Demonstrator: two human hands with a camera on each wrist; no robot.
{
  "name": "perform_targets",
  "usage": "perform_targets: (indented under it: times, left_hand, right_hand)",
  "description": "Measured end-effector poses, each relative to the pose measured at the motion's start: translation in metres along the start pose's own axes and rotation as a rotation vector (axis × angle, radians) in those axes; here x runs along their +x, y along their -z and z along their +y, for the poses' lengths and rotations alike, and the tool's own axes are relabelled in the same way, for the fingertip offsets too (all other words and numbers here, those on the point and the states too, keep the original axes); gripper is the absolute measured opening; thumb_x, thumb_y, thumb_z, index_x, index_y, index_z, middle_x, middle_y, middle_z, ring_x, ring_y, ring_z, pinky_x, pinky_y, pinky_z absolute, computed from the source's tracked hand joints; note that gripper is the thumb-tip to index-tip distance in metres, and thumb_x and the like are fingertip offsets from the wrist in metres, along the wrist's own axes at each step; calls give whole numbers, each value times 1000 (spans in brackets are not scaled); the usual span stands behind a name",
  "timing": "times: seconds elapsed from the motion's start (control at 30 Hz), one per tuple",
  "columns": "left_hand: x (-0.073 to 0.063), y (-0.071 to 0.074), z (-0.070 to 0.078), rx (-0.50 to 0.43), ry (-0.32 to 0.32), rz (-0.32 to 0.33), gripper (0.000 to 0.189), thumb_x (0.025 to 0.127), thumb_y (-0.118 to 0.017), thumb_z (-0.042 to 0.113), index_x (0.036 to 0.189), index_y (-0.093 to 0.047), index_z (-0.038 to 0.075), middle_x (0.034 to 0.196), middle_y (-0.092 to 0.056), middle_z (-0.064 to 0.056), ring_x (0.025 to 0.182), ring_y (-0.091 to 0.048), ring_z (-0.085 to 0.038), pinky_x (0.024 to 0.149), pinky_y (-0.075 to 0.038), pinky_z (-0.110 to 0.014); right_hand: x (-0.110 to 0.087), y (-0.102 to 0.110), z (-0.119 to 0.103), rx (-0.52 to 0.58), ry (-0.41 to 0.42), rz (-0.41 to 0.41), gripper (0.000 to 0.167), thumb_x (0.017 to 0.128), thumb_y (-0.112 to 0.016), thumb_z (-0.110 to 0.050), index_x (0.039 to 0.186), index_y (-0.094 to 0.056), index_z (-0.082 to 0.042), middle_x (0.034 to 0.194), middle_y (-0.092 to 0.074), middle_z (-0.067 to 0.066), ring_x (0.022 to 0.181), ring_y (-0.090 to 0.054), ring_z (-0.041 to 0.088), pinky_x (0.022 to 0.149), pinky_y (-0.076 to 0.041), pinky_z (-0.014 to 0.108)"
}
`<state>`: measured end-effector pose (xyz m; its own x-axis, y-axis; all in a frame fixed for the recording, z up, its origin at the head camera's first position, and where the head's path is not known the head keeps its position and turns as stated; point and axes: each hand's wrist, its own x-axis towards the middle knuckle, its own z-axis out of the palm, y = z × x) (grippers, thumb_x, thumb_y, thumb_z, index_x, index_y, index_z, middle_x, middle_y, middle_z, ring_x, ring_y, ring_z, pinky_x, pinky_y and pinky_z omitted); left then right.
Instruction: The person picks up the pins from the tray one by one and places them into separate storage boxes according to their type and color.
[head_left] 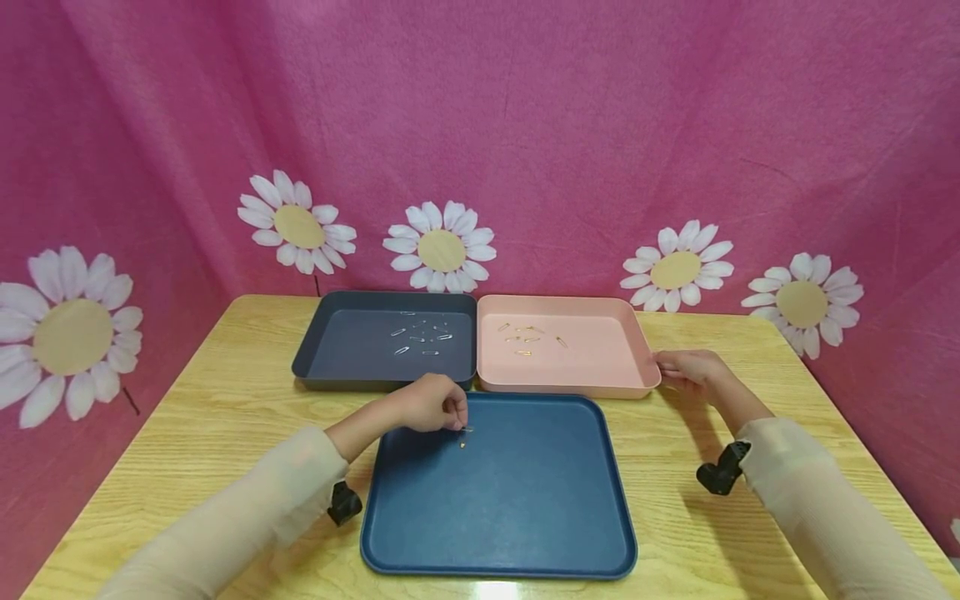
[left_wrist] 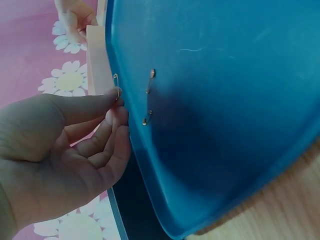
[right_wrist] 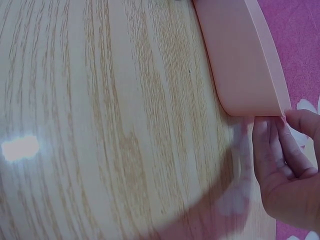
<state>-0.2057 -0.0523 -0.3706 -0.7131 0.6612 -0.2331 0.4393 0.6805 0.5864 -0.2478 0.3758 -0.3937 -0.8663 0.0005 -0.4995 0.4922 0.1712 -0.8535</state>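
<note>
Over the back left part of the blue tray (head_left: 525,492), my left hand (head_left: 435,404) pinches a gold safety pin (left_wrist: 117,84) between thumb and fingertips. Two more small gold-coloured pins lie on the blue tray below it, one of them a safety pin (left_wrist: 152,75) nearer the tray's middle in the left wrist view. My right hand (head_left: 693,367) holds the right end of the pink tray (head_left: 592,367), thumb at the rim and fingers against the outer wall. Several gold safety pins (head_left: 523,353) lie inside the pink tray.
Left of the pink tray stands a dark grey tray (head_left: 345,342) with several silver safety pins (head_left: 417,339). All three trays are on a wooden table (head_left: 247,400). A pink curtain with daisies (head_left: 510,150) hangs behind the table.
</note>
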Motion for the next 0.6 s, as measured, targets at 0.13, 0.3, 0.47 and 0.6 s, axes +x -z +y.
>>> perform_targets:
  times: [0.13, 0.3, 0.47, 0.6]
  left_hand:
    - [4, 2, 5, -17, -13, 8, 5, 86, -69, 5, 81, -70, 7, 74, -66, -2, 65, -51, -7, 60, -43, -16]
    - [13, 5, 13, -21, -37, 7, 5, 86, -68, 6, 82, -71, 7, 74, -66, -2, 64, -50, -6, 58, -43, -15]
    - [24, 10, 21, -4, -73, 22, 6, 86, -68, 5, 81, -71, 7, 72, -65, -2, 63, -50, -5, 57, -42, -14]
    - [34, 18, 30, 26, -77, 27, 7, 85, -67, 3, 81, -71, 7, 73, -67, -3, 65, -52, -5, 60, -42, -14]
  right_hand:
    - [-1, 0, 1, 26, 6, -3, 12, 95, -57, -14, 99, -66, -8, 72, -71, -11, 71, -68, -1, 74, -59, 19]
    - [-1, 0, 2, 59, 19, -17, 18, 95, -57, -12, 82, -69, -14, 72, -72, -10, 71, -69, -1, 74, -59, 20]
    - [-2, 0, 1, 53, -3, -5, 14, 95, -58, -15, 87, -69, -13, 73, -72, -10, 72, -69, 0, 75, -59, 21]
    - [-3, 0, -1, 41, -25, 7, 15, 95, -59, -18, 83, -69, -15, 72, -71, -11, 71, -69, 0, 75, -59, 20]
